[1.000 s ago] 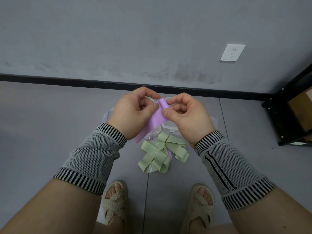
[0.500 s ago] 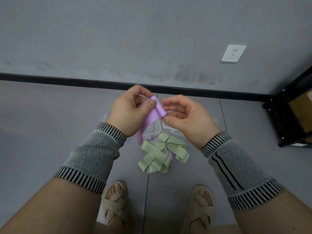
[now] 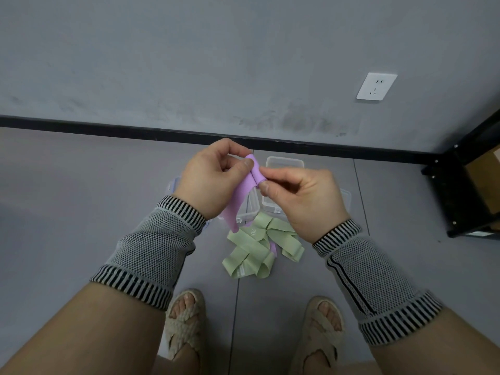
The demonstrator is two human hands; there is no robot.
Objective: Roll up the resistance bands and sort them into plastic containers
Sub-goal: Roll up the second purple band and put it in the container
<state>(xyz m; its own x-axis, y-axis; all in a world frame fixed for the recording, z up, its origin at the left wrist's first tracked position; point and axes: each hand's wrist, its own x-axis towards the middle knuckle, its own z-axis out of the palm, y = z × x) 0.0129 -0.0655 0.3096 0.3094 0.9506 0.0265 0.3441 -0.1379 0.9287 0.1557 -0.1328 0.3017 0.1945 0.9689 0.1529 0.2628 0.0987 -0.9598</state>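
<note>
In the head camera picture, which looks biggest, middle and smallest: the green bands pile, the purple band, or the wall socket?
1. Green bands pile, on the floor.
2. Purple band, held by the left hand and right hand; it is nearer the camera, so this is only how it looks.
3. Wall socket.

Grey room corner, seen from above.

A grey wall (image 3: 189,58) fills the upper half, scuffed and stained low down near the middle; a white socket (image 3: 376,86) sits on it toward the right. A black skirting (image 3: 108,127) runs along its foot, meeting the grey tiled floor (image 3: 67,190), whose thin seams run away from the wall. At the right edge stands a black metal rack (image 3: 449,169) with a brown box (image 3: 487,180) on it. The light is even and soft.
</note>
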